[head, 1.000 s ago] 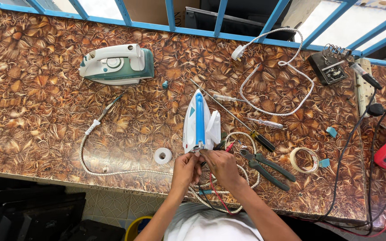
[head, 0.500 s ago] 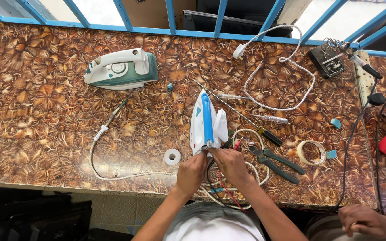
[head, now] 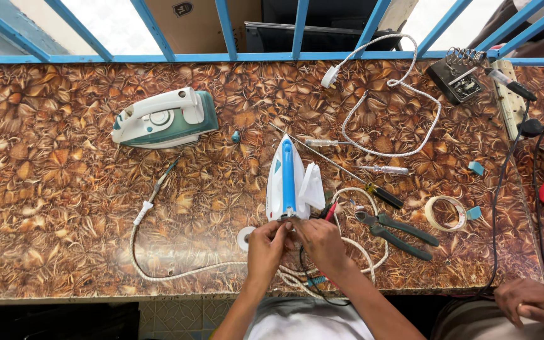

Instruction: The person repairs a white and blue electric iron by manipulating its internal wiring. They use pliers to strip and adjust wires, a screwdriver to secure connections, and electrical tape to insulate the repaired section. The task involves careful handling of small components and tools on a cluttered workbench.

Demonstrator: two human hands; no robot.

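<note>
at the near edge of the brown leaf-patterned worktop (head: 64, 208), a white and blue electric iron (head: 289, 182) lies with its pointed tip away from the person and its rear end toward the hands. the left hand (head: 267, 245) and the right hand (head: 317, 239) meet at that rear end, fingers curled and pinched together on the small parts there; what exactly is gripped between the fingertips is too small to tell. a small white roll of tape (head: 245, 238) lies just beside the left hand. a white braided cord (head: 158, 267) runs from under the hands in a loop to the left, ending in a white strain sleeve (head: 143, 213). to the right of the iron lie a pair of dark green-handled pliers (head: 398, 230), a black-handled screwdriver (head: 382, 194), a clear-handled screwdriver (head: 382, 169) and a cream roll of tape (head: 445, 213). a second iron, white and green (head: 165, 118), rests on its side well apart at the upper left. a second white cord with plug (head: 391, 94) loops at the upper right, near a black soldering stand (head: 456, 79). another person's hand (head: 533, 303) rests at the lower right edge.
</note>
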